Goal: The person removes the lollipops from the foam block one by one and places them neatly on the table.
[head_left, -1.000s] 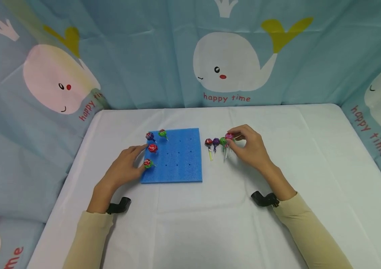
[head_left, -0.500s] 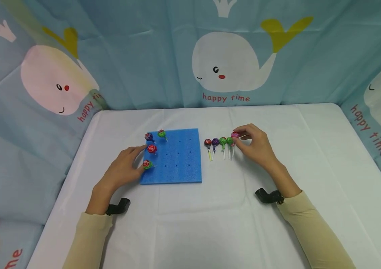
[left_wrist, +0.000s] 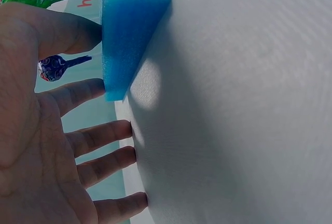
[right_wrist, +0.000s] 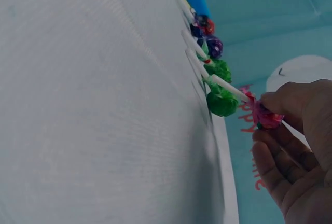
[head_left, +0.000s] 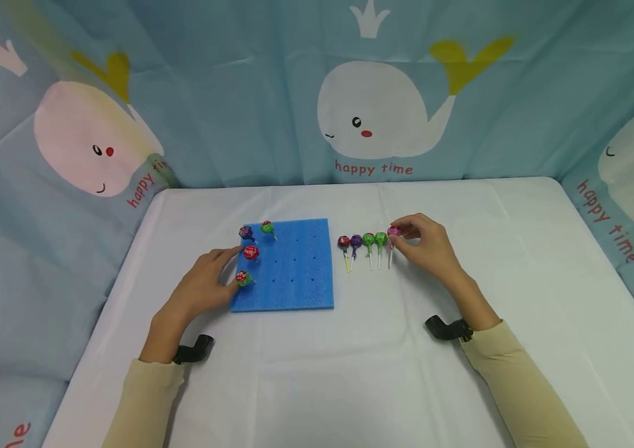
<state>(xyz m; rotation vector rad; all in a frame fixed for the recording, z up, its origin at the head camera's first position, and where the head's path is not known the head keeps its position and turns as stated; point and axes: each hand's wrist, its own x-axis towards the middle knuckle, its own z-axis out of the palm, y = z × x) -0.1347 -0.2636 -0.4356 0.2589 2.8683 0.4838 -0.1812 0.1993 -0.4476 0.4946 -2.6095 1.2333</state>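
Note:
A blue foam board with rows of small holes lies on the table, and several lollipops stand in its left part. My left hand is at the board's left side; in the left wrist view, thumb and index fingertip touch the foam's edge, other fingers spread. Between thumb and fingertips my right hand pinches a pink-wrapped lollipop by its head, stick toward me. Beside it, in a row, lie two green lollipops, a purple lollipop and a red lollipop.
White cloth covers the table. A blue curtain with printed whales hangs behind and at both sides. A black wrist camera mount juts from the left wrist, another mount from the right.
My right hand has shifted right with the pink lollipop, to the right end of the row, uncovering the green lollipops. My left hand keeps its place at the board. The head view has tilted slightly.

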